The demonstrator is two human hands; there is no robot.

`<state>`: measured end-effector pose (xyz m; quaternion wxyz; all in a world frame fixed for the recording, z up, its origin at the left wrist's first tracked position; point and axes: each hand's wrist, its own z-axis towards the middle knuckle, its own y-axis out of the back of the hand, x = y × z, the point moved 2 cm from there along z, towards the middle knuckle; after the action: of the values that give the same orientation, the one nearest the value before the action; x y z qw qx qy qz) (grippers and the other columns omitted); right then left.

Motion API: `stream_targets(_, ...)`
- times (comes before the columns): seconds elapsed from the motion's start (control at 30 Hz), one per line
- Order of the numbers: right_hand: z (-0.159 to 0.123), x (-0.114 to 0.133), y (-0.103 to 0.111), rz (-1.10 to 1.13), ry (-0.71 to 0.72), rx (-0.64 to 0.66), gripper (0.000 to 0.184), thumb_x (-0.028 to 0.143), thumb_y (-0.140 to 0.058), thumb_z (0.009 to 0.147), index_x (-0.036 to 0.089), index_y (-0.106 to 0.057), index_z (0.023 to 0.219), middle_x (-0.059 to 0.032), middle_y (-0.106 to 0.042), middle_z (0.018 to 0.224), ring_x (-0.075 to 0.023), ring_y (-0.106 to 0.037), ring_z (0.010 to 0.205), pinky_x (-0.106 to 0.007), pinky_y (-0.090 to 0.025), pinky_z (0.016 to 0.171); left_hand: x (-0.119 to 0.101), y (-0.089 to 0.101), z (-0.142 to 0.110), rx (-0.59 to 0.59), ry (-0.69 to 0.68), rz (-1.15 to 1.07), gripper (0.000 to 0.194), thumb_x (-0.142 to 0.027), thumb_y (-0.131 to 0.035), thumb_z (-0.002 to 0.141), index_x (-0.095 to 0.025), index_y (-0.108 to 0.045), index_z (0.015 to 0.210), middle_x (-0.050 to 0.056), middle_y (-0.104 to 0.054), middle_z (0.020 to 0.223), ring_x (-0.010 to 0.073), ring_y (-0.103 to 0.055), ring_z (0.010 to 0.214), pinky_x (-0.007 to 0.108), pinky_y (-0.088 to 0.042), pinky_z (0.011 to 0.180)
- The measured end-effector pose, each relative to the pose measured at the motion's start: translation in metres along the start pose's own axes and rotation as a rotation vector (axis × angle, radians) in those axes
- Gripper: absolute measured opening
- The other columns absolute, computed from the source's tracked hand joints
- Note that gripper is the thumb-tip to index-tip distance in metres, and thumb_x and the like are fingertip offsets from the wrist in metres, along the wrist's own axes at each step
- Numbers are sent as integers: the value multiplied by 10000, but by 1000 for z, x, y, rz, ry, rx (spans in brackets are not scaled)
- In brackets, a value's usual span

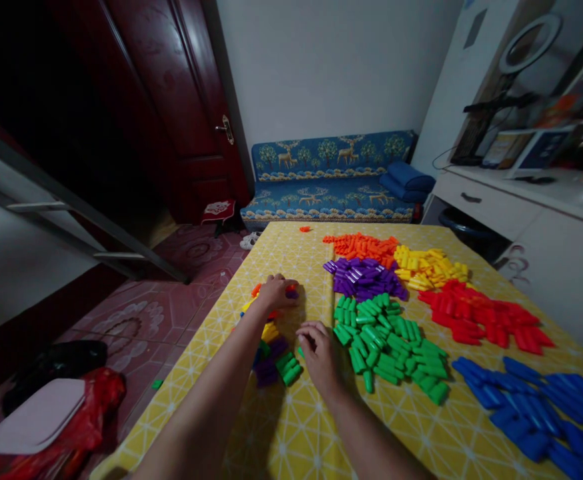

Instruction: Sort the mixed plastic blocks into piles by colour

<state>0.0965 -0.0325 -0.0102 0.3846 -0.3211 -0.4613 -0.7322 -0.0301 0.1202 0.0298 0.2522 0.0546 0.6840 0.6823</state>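
A table with a yellow patterned cloth (281,427) carries heaps of small plastic pieces sorted by colour: orange (361,245), purple (366,277), yellow (428,267), red (481,317), green (388,340) and blue (536,403). My left hand (277,292) rests curled over a small mixed cluster (274,357) of joined pieces near the table's left edge, fingers closed on an orange and purple piece. My right hand (318,353) lies just left of the green heap, fingers curled; what they pinch is hidden.
A blue patterned sofa (331,177) stands behind the table, a dark red door (191,107) to its left. White counter (531,200) with appliances at right. On the tiled floor lie a red bag (86,413) and one green piece (157,384).
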Motion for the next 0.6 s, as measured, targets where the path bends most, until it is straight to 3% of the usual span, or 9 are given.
stream_targets(0.17,0,1,1,10,-3,4,181,166,-502,849,213,-677,855,-58,-647,1005,-193,-596,981,-321,-488,847,-8,3,-17,-59,-70,-75,397,-200,-574,752,-268,-644,1136,67,-611,989,199,-607,875,278,-462,766)
stream_targets(0.33,1,-6,-3,92,4,-38,168,186,-495,851,193,-662,872,-77,-642,1001,-199,-601,973,-324,-502,833,-13,7,-39,-150,-71,-174,446,-180,-584,757,-199,-586,1202,82,-643,994,189,-623,891,284,-478,807)
stream_targets(0.4,1,-11,-5,146,-22,-68,175,214,-490,859,177,-643,935,-94,-643,1013,-201,-610,950,-329,-509,823,-17,8,-47,-209,-34,-377,437,-210,-616,752,-181,-577,1186,82,-659,1009,185,-630,904,285,-489,819)
stream_targets(0.47,0,-16,-7,201,-79,-92,238,263,-490,872,165,-608,1054,-112,-643,1055,-206,-623,928,-340,-518,810,-23,8,-55,-244,41,-723,444,-272,-662,737,-173,-569,1159,78,-672,1000,180,-643,874,292,-509,795)
stream_targets(0.6,-1,-17,-7,373,-191,-106,445,374,-523,876,160,-484,1264,-143,-619,1172,-208,-651,917,-327,-543,760,-37,-5,-67,-211,205,-1302,587,-383,-779,621,-175,-561,1124,71,-676,986,174,-657,816,308,-533,748)
